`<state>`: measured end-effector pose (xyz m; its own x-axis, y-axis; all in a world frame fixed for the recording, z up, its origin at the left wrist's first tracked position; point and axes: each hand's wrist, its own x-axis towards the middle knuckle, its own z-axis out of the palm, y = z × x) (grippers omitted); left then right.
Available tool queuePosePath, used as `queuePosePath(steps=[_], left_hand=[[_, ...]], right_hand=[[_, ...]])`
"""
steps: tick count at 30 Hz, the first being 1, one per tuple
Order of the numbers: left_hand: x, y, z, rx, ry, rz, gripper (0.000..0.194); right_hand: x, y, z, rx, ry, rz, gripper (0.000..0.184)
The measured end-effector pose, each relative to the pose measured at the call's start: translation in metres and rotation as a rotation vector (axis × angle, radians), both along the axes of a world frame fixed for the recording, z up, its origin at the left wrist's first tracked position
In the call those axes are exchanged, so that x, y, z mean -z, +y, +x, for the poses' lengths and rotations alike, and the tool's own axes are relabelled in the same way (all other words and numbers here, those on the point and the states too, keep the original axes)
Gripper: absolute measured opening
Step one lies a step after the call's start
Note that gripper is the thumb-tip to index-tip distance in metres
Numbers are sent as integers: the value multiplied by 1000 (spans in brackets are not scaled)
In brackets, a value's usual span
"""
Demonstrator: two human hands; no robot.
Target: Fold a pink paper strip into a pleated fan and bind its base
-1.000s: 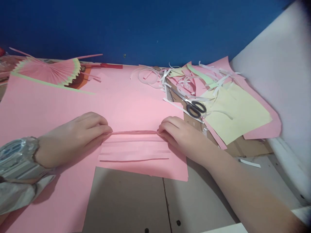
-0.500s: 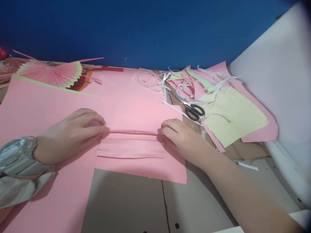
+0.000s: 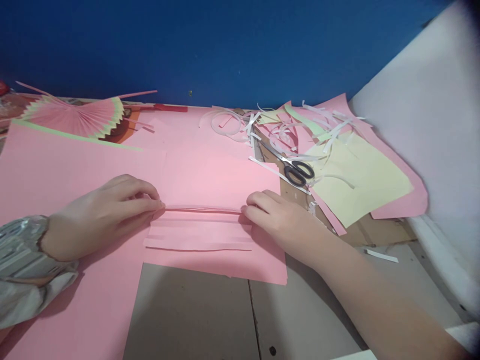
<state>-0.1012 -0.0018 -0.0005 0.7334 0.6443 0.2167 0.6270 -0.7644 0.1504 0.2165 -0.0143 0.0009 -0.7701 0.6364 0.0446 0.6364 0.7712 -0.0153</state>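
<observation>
A pink sheet of paper with narrow pleats [image 3: 202, 235] lies in front of me on top of other pink sheets [image 3: 258, 267]. My left hand [image 3: 112, 210] pinches the left end of its folded edge between thumb and fingers. At the right end, my right hand [image 3: 272, 212] is closed on the same fold. Between the hands the stacked layers run as a thin straight ridge. The creased part of the paper lies nearer to me, with fold lines across it. Both thumbs are mostly hidden.
A pleated pink paper fan [image 3: 80, 117] with green and yellow edging stands at the back left. Black-handled scissors [image 3: 298, 172] lie right of the pink sheets, among white paper strips [image 3: 333, 135]. Beside them is a pale yellow sheet [image 3: 367, 175]. A blue wall [image 3: 225, 50] rises behind.
Both hands and the folded edge have come slightly nearer to me. The grip at both ends stays the same, and the view has shifted a little.
</observation>
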Motion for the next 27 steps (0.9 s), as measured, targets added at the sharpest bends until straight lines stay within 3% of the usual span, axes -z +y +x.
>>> queuePosePath(steps=[3,5,8,11,17,27], left_hand=[[4,2,-1,-4,-27,19,12],[5,3,-1,-31,-17,0,12],[4,2,-1,-67,-8,-69,14],[3,2,0,-121,-48,-177,15],[1,3,5,-213,-84,-334,14],[-2,3,2,-116,11,-196,17]], right_hand=[[3,1,-2,79,90,-54,12],[4,3,-3,160,214,-171,9],[2,7,-4,259,352,-365,12],[0,10,-3,308,396,-456,14],[5,9,-4,283,387,-374,13],[5,9,-3,182,333,-256,15]])
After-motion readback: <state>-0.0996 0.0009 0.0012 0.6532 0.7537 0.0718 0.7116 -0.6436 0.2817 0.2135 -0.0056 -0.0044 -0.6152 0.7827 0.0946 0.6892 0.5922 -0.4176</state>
